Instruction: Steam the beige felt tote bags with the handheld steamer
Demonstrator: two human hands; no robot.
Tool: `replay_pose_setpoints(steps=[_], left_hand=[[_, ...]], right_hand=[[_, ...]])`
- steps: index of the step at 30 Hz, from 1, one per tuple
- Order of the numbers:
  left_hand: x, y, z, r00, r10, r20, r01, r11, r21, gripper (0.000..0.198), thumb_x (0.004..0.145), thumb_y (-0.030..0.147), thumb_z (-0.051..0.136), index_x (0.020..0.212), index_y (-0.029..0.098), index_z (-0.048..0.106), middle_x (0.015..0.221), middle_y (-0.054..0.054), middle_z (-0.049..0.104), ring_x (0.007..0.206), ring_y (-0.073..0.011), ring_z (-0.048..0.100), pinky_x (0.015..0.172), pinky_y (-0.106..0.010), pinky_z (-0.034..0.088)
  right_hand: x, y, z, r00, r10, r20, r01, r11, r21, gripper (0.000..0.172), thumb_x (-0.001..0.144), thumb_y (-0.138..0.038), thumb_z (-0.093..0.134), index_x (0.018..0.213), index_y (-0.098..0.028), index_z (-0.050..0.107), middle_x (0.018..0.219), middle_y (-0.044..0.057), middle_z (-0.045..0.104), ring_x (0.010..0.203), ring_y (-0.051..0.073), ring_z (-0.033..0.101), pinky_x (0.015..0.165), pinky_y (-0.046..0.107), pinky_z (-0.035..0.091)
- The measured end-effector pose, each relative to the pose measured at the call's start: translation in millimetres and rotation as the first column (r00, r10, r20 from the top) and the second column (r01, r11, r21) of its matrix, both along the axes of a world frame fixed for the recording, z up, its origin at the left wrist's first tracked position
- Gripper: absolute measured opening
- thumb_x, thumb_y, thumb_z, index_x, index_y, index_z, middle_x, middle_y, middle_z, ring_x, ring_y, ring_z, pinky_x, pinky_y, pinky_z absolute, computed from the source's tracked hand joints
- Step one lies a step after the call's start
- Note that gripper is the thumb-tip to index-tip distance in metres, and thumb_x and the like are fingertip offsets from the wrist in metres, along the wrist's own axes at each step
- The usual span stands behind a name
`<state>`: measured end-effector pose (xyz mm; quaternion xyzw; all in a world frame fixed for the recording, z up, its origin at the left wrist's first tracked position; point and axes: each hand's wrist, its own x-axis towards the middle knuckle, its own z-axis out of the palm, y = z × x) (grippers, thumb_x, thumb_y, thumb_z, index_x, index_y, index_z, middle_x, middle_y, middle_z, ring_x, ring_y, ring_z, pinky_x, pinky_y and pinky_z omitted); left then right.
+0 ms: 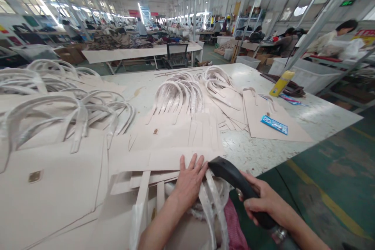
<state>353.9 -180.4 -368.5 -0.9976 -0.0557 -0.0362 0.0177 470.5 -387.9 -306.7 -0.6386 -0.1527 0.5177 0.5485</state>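
Note:
My left hand (190,181) lies flat with its fingers spread, pressing on the edge of a beige bag panel (166,159). Wrapped in clear plastic, pale strap handles (209,203) hang down below that edge, beside my wrist. My right hand (265,201) grips a black curved hand tool (234,174) with a metal fitting at its lower end; its exact kind I cannot make out. The tool's tip is close to my left fingers, at the panel's edge. Just beyond lies a beige panel with a small gold plate (156,131) and a row of looped handles (178,95).
Stacked beige bag panels with wrapped handles (49,117) cover the left of the white table (246,156). At right are a blue packet (274,124), a yellow bottle (281,83) and dark straps (293,88). A mesh chair (177,55) and co-workers (334,41) are farther back.

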Motion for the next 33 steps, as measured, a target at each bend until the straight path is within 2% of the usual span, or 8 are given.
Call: replay_pose_setpoints(steps=[6,12,16,21,24,28,31,33], left_hand=[[-1,4,-0.3,1.000,0.010,-0.003,-0.010,0.998,-0.060,0.066,0.071,0.008,0.037,0.134,0.022,0.024,0.141,-0.004,0.022,0.129,-0.0263,0.014,0.099,-0.060,0.007],[-7,9,11.3,0.999,-0.039,-0.005,0.038,0.989,-0.144,0.059,0.077,0.017,0.042,0.133,0.020,0.025,0.141,-0.005,0.024,0.129,-0.0244,0.015,0.103,-0.051,0.010],[-20,5,13.1,0.999,-0.053,-0.013,0.049,0.982,-0.181,0.060,0.075,0.020,0.046,0.132,0.018,0.027,0.140,-0.007,0.025,0.130,-0.0232,0.014,0.105,-0.046,0.010],[-45,-3,11.9,0.995,0.045,0.090,-0.021,0.968,-0.250,0.061,0.074,0.014,0.043,0.133,0.017,0.026,0.141,-0.009,0.022,0.130,-0.0243,0.010,0.106,-0.046,0.011],[-81,-7,13.1,0.988,0.033,0.150,0.016,0.949,-0.315,0.054,0.076,0.011,0.041,0.129,0.018,0.032,0.139,-0.008,0.026,0.130,-0.0222,0.013,0.106,-0.043,0.017],[-168,-9,7.2,0.969,0.090,0.231,0.029,0.884,-0.466,0.034,0.081,0.013,0.037,0.112,0.022,0.046,0.116,-0.006,0.051,0.113,-0.0181,0.041,0.096,-0.035,0.036],[-233,9,-1.1,0.898,0.344,0.275,-0.135,0.810,-0.571,0.025,0.083,0.017,0.034,0.101,0.023,0.050,0.092,-0.005,0.056,0.091,-0.0171,0.053,0.081,-0.032,0.045],[-257,36,-5.1,0.738,0.602,0.306,-0.388,0.749,-0.537,0.027,0.085,0.022,0.035,0.109,0.023,0.046,0.101,-0.007,0.053,0.099,-0.0201,0.050,0.085,-0.037,0.043]], right_hand=[[11,12,-7.7,0.979,-0.103,0.173,0.101,0.995,0.022,0.083,0.064,-0.021,0.060,0.136,-0.016,0.020,0.057,-0.004,0.058,0.041,0.013,0.052,0.037,0.024,0.043],[4,1,-6.6,0.995,0.009,0.097,-0.009,1.000,0.000,0.089,0.060,-0.018,0.061,0.137,-0.018,0.017,0.075,0.000,0.060,0.046,0.014,0.054,0.038,0.024,0.044],[-3,25,-5.2,0.958,0.002,0.288,0.015,0.998,-0.057,0.084,0.064,-0.023,0.059,0.137,-0.014,0.019,0.060,-0.003,0.059,0.040,0.014,0.050,0.040,0.026,0.043],[-14,65,10.7,0.898,0.060,0.436,-0.056,0.998,-0.022,0.079,0.063,-0.024,0.061,0.134,-0.020,0.028,0.081,-0.001,0.063,0.047,0.013,0.051,0.045,0.025,0.044],[-18,87,10.3,0.893,0.231,0.387,-0.236,0.971,-0.036,0.075,0.065,-0.019,0.059,0.134,-0.019,0.028,0.068,-0.004,0.060,0.045,0.012,0.048,0.042,0.024,0.041],[-15,104,0.8,0.905,0.309,0.293,-0.323,0.946,0.000,0.076,0.065,-0.017,0.058,0.134,-0.020,0.026,0.069,-0.003,0.060,0.045,0.012,0.050,0.042,0.024,0.041],[-9,107,-1.5,0.912,0.311,0.266,-0.317,0.948,-0.021,0.079,0.063,-0.020,0.060,0.134,-0.018,0.026,0.067,-0.003,0.058,0.046,0.014,0.051,0.041,0.024,0.042],[-6,107,-1.0,0.915,0.306,0.261,-0.306,0.951,-0.044,0.081,0.061,-0.022,0.062,0.134,-0.018,0.027,0.064,-0.004,0.058,0.045,0.014,0.051,0.040,0.024,0.041]])
